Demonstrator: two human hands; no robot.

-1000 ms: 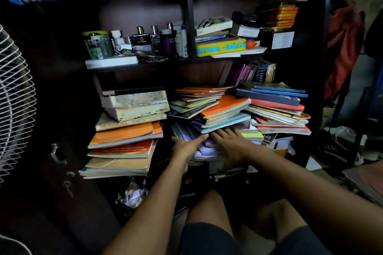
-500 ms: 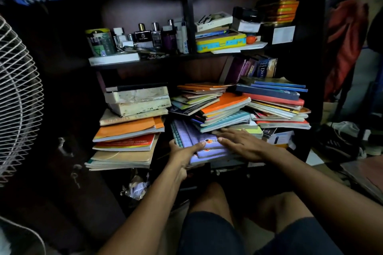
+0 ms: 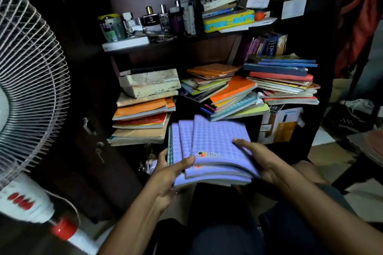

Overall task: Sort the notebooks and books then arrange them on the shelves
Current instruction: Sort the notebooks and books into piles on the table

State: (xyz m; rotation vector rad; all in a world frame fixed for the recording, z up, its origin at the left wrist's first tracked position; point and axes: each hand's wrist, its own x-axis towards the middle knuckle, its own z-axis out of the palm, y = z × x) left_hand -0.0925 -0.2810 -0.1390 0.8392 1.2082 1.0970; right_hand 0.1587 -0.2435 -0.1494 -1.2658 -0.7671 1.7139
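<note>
Dark wooden shelving (image 3: 244, 33) fills the background; its upper shelf carries perfume bottles (image 3: 163, 17), a green jar (image 3: 112, 27) and a yellow case (image 3: 229, 20); its lower shelf holds three leaning piles: a left stack (image 3: 145, 107) of orange and tan books, a middle heap (image 3: 226, 95) of thin notebooks, a right stack (image 3: 284, 80) topped in blue; upright books (image 3: 267, 46) stand behind. White fan (image 3: 24, 80) at left edge. Foreground: a fanned bundle of purple notebooks (image 3: 215, 143), held clear of the shelf, in front of it and above the person's lap; left hand (image 3: 170, 174) grips the bundle's near left corner, thumb on top, fingers beneath; right hand (image 3: 261, 159) grips the right edge, thumb lying across the top cover, fingers curled underneath.
</note>
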